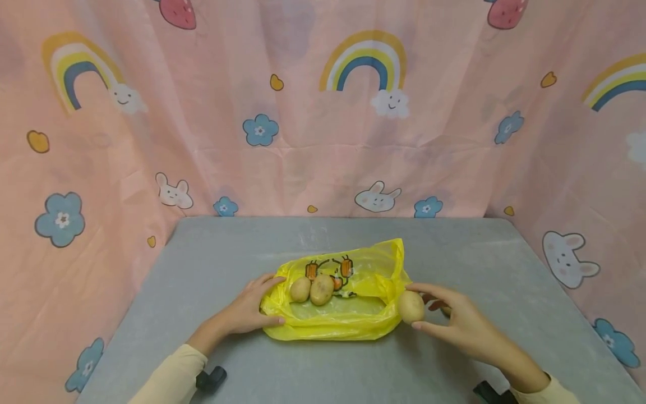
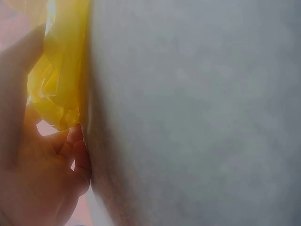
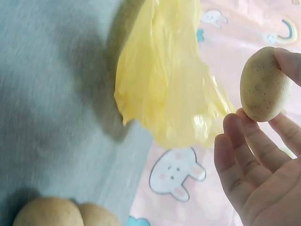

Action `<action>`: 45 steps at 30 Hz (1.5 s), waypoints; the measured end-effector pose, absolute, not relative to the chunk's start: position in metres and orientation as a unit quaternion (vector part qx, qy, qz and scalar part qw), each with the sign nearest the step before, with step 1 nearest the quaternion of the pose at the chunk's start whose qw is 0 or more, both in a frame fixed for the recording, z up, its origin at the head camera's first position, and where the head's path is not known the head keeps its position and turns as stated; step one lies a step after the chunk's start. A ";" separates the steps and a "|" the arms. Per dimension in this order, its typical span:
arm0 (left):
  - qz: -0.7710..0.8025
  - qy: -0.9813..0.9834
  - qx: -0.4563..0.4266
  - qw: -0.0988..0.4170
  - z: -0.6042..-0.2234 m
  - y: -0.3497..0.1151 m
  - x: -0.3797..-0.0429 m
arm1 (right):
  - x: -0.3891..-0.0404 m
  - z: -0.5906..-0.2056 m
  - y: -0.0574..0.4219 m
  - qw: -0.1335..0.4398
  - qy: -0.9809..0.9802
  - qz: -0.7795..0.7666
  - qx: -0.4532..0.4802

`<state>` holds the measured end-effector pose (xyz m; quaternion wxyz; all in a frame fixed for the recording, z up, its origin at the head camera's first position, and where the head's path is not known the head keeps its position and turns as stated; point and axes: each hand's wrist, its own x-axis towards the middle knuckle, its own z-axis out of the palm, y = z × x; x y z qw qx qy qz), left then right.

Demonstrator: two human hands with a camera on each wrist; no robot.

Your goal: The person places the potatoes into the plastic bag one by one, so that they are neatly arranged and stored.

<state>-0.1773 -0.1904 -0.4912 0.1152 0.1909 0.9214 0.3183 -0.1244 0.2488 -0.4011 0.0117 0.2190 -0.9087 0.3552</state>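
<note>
Left of centre in the lower head view, the left hand (image 1: 247, 307) grips the left end of a yellow plastic bag (image 1: 343, 331), thumb and fingers apart. Two potatoes (image 1: 321, 290) lie inside. Lower right, the right hand (image 1: 461, 325) pinches a third potato (image 1: 411, 307) between thumb and fingertips.

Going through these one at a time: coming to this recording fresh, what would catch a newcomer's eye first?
Probably the bright yellow plastic bag on the grey table, with two potatoes in it and the left hand holding its left end. Next, the potato in the fingers of the right hand, at the bag's right end. Behind everything, the pink backdrop stands out with its rainbows, rabbits and flowers.
</note>
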 end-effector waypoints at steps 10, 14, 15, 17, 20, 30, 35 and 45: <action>0.320 0.920 0.194 0.117 -0.492 -0.192 -0.179 | -0.130 -0.406 0.222 -0.009 -0.874 0.398 0.278; 0.321 0.920 0.191 0.118 -0.493 -0.192 -0.179 | -0.132 -0.408 0.212 -0.019 -0.865 0.409 0.291; 0.321 0.920 0.191 0.118 -0.493 -0.192 -0.179 | -0.132 -0.408 0.209 -0.022 -0.864 0.409 0.292; 0.319 0.921 0.190 0.118 -0.493 -0.192 -0.179 | -0.132 -0.411 0.205 -0.027 -0.865 0.407 0.294; 0.317 0.922 0.191 0.117 -0.493 -0.191 -0.179 | -0.132 -0.413 0.199 -0.038 -0.865 0.403 0.296; 0.316 0.922 0.193 0.115 -0.492 -0.192 -0.179 | -0.137 -0.425 0.178 -0.081 -0.852 0.424 0.297; 0.316 0.922 0.192 0.114 -0.492 -0.191 -0.178 | -0.138 -0.431 0.169 -0.093 -0.842 0.438 0.301; 0.313 0.923 0.191 0.114 -0.492 -0.191 -0.179 | -0.144 -0.440 0.158 -0.157 -0.832 0.473 0.243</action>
